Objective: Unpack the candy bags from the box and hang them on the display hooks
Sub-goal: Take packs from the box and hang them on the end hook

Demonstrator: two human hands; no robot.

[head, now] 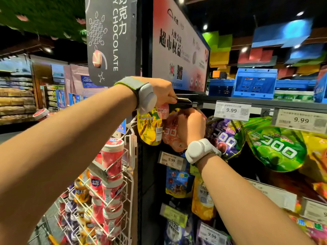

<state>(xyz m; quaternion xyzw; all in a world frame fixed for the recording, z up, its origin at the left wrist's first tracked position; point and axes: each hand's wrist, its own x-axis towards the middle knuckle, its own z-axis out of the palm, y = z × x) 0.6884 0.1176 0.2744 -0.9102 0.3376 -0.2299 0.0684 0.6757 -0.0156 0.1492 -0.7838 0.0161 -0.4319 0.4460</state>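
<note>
Two forearms fill the near part of our view, each with a pale band at the wrist, both reaching up to the top rail of the display. Our left hand (163,91) is closed in a pinch on the flipped-up price tag holder (184,100) at the end of a hook, lifting it out of the way. Just below, our right hand (192,127) is curled shut around the top of a pink candy bag (170,137), holding it at the hook's tip; whether the bag's hole is already on the wire, we cannot tell, since the fingers hide it. A yellow bag (148,126) hangs just beside the pink one on its left, touching it.

Further right, a purple bag (224,137) and a green bag (276,149) hang under their own price tags (231,110), so those hooks look stocked. More bags hang on the rows beneath.

We judge the task to be under way: several hooks are filled, and this pink bag is being threaded on. No box shows in our view, so how many bags are left to unpack we cannot say.

To the left, a wire rack (113,191) of candy jars stands beside the shelf, and beyond it a chocolate sign (111,39) hangs overhead.
</note>
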